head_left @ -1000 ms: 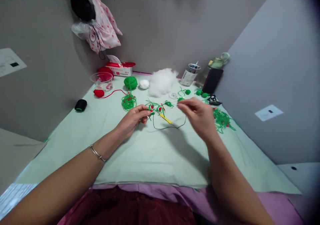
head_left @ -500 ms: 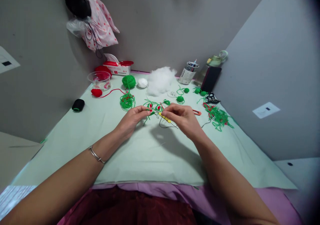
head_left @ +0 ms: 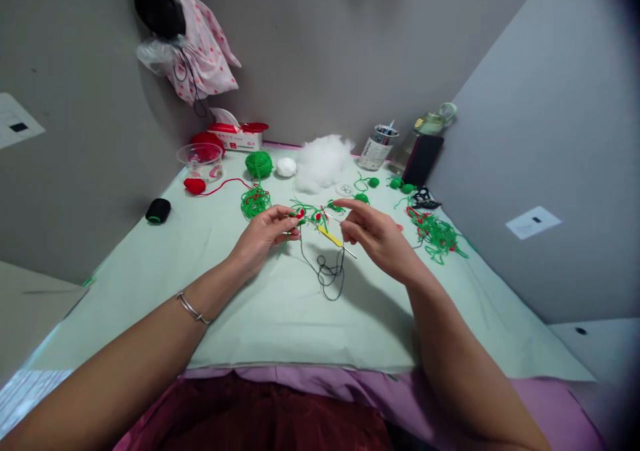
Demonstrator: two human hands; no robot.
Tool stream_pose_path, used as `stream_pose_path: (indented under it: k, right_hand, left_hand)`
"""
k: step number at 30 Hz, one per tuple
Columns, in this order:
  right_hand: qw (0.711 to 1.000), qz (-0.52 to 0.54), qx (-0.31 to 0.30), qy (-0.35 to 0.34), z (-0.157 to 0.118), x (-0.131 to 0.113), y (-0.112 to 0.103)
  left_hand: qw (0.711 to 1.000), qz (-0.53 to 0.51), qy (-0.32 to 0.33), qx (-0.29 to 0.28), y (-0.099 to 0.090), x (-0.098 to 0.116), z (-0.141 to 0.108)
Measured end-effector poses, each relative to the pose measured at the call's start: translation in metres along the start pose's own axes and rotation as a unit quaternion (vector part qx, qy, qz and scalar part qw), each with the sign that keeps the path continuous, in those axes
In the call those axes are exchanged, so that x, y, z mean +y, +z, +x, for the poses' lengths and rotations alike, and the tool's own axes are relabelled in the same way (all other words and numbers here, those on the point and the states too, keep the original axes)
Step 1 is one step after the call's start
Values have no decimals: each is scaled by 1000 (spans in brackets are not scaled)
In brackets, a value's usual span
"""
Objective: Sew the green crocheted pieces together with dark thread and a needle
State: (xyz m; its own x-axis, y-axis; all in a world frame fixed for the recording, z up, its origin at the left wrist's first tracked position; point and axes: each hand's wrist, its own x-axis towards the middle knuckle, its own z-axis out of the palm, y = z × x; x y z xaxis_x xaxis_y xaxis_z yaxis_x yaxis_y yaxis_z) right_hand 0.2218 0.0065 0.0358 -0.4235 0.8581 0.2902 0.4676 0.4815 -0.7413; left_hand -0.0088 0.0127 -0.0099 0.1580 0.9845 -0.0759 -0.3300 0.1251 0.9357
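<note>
My left hand pinches a small green and red crocheted piece, from which green yarn ends hang. A dark thread runs down from it and lies in loops on the cloth. To the right, my right hand has its index finger stretched out to the left and its other fingers curled; a thin needle seems to be held at its thumb. Below that hand a yellow-handled crochet hook lies on the cloth. More small green and red pieces lie just beyond, between my hands.
Behind are a green yarn ball, white stuffing, a tissue box, a clear tub, a can of pens and a phone. Tangled yarn lies right, a black spool left.
My right hand has moved slightly right, away from my left hand, and its index finger has stretched out. The dark thread now lies in loops lower down, and the yellow handle is uncovered.
</note>
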Motion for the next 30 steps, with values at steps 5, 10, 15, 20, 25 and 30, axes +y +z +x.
stream_pose_path:
  k: [5, 10, 15, 20, 25, 30]
  right_hand:
    - [991, -77, 65, -86, 1, 0, 22]
    - [943, -268, 122, -156, 0, 0, 31]
    - [938, -286, 107, -163, 1, 2, 33]
    - [942, -281, 91, -157, 0, 1, 32]
    - [945, -282, 76, -148, 0, 1, 31]
    - [949, -271, 69, -142, 0, 0, 28]
  left_hand:
    - [1000, 8, 1, -2, 4, -2, -1]
    - [1000, 27, 12, -2, 6, -4, -2]
    - [999, 35, 18, -1, 7, -4, -2]
    - [999, 43, 22, -4, 6, -4, -2]
    - [997, 68, 32, -19, 5, -6, -2]
    - [996, 68, -1, -60, 0, -6, 0]
